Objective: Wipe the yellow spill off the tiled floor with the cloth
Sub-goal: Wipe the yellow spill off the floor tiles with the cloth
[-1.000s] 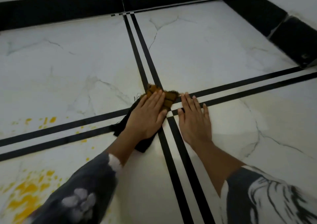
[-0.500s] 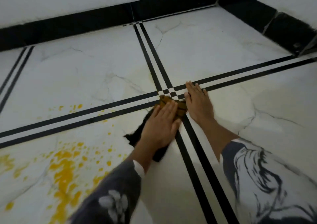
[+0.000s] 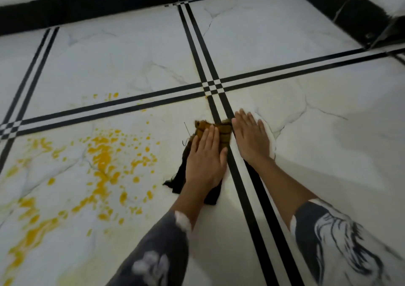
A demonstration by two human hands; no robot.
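A dark cloth (image 3: 224, 131), its far end stained yellow-brown, lies on the white marble-look floor (image 3: 328, 154) just left of a double black line. My left hand (image 3: 205, 160) lies flat on top of the cloth and presses it down; most of the cloth is hidden under the palm. Flat on the bare tile to the cloth's right is my right hand (image 3: 252, 139), fingers spread, its edge touching the cloth's end. The yellow spill (image 3: 103, 160) is splattered over the tile to the left, apart from the cloth.
Small yellow drops (image 3: 110, 96) lie beyond the horizontal double line. Double black lines cross at a point (image 3: 212, 87) ahead of my hands. A black skirting (image 3: 87, 3) runs along the far wall and the right wall (image 3: 359, 14).
Both hands and the cloth have slid back toward me, away from the line crossing. The view has shifted, and much more of the yellow spill shows on the left.
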